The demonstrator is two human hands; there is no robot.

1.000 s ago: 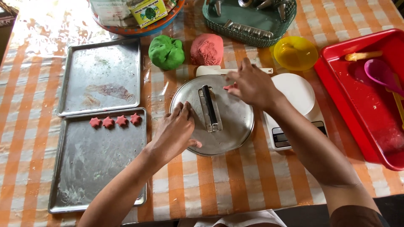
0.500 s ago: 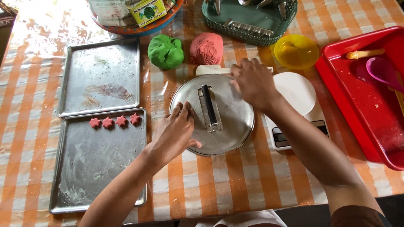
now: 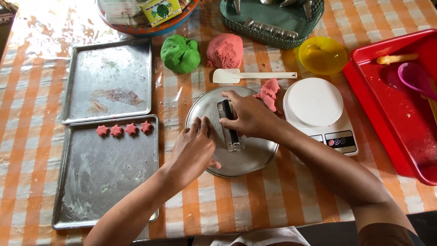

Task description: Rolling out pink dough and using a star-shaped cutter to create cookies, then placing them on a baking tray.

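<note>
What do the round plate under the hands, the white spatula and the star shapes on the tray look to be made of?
Round plate: likely metal, dull silver sheen with a raised rim.
White spatula: probably plastic or silicone, matte and smooth; cannot tell which.
Star shapes: soft pink dough, matte, same colour as the pink dough lump.
Baking tray: smeared grey metal.

I count two baking trays [image 3: 109,77] on the left, four pink stars [image 3: 124,130] on the near one, two dough balls, one green [image 3: 180,53] and one pink [image 3: 224,50], far centre, one yellow bowl [image 3: 322,54], and one white scale [image 3: 318,114] on the right.
</note>
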